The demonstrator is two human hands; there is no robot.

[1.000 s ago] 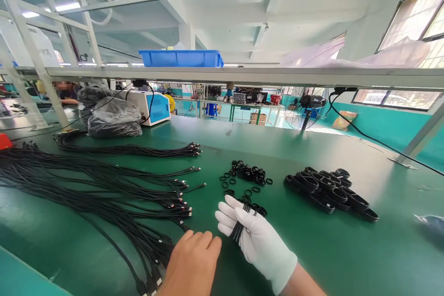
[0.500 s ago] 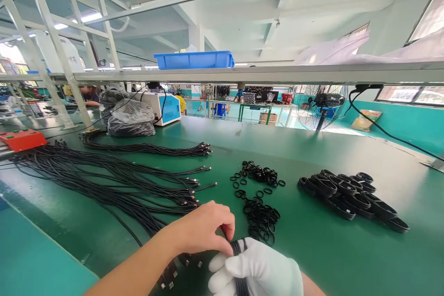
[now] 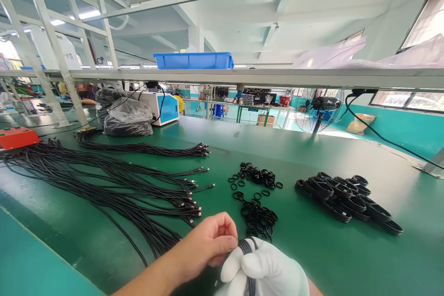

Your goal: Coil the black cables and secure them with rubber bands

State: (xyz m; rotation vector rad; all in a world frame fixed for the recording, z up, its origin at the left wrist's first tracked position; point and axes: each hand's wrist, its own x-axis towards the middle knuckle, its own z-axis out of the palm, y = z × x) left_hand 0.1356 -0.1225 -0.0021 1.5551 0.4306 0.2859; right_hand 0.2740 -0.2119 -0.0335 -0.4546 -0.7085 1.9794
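Observation:
My right hand (image 3: 268, 266), in a white glove, is closed around a black cable (image 3: 250, 284) wound into a narrow coil. At the coil's upper end, my bare left hand (image 3: 217, 243) pinches the cable between thumb and fingers, though its fingertips are partly hidden. Just beyond the hands lie black rings in two loose heaps, a nearer heap (image 3: 258, 217) and a farther heap (image 3: 262, 176). Long loose black cables (image 3: 138, 189) with metal plugs stretch across the green table on the left. Coiled black cables (image 3: 343, 194) are piled to the right.
A separate cable bundle (image 3: 149, 148) lies farther back. Behind it are a plastic-bagged bundle (image 3: 126, 118) and a blue and white machine (image 3: 166, 107). A red box (image 3: 17, 138) stands at far left. Overhead, a shelf (image 3: 277, 75) carries a blue tray (image 3: 194, 60).
Both hands have shifted slightly right, with the coil still between them. My left hand's thumb and fingers have drawn together at its top. The view has turned slightly.

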